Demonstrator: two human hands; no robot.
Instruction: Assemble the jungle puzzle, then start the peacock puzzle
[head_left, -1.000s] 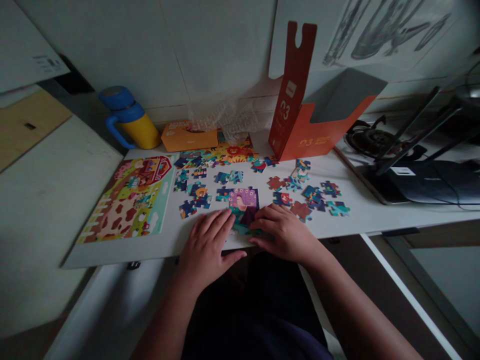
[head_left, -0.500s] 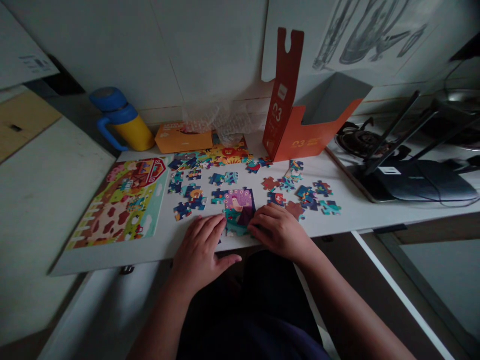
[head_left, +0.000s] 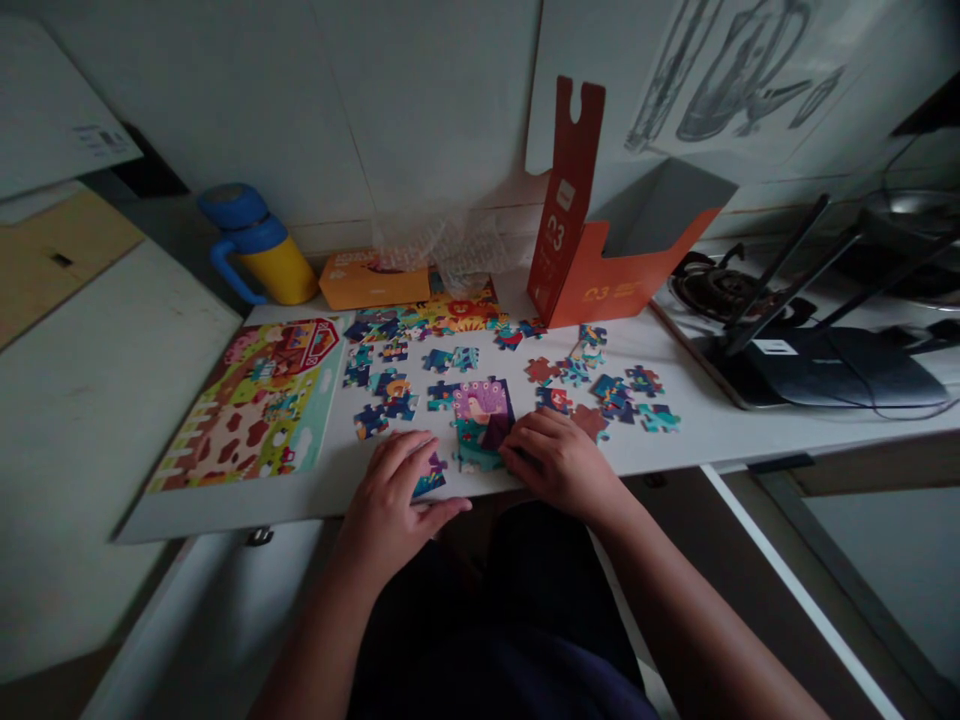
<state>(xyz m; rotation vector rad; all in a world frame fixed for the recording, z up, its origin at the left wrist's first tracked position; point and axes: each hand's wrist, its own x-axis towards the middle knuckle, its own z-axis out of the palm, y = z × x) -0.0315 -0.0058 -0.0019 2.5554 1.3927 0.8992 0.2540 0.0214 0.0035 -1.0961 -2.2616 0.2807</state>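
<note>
A joined jigsaw section with a purple peacock (head_left: pixel 481 405) lies near the front edge of the counter, between my hands. At its lower right corner rests my right hand (head_left: pixel 559 455), fingers bent together and fingertips hidden underneath. My left hand (head_left: pixel 394 490) is open, its thumb spread away from the stretched fingers. Beside those fingers lies a dark blue and purple puzzle piece (head_left: pixel 431 477), partly covered by the hand. Loose puzzle pieces (head_left: pixel 394 393) are scattered to the left of the section, and more puzzle pieces (head_left: pixel 613 392) spread out on the right.
A farm picture puzzle (head_left: pixel 247 410) lies at the left. Along the wall stand a blue and yellow flask (head_left: pixel 262 245), a flat orange box (head_left: pixel 371 280), clear plastic wrap (head_left: pixel 465 245) and an open orange carton (head_left: pixel 607 270). A black router (head_left: pixel 840 365) and a gas burner (head_left: pixel 724 285) are at the right.
My left hand has shifted slightly left and away from the peacock section, showing more of the blue and purple piece. My right hand stays at the section's corner. The view has tilted slightly.
</note>
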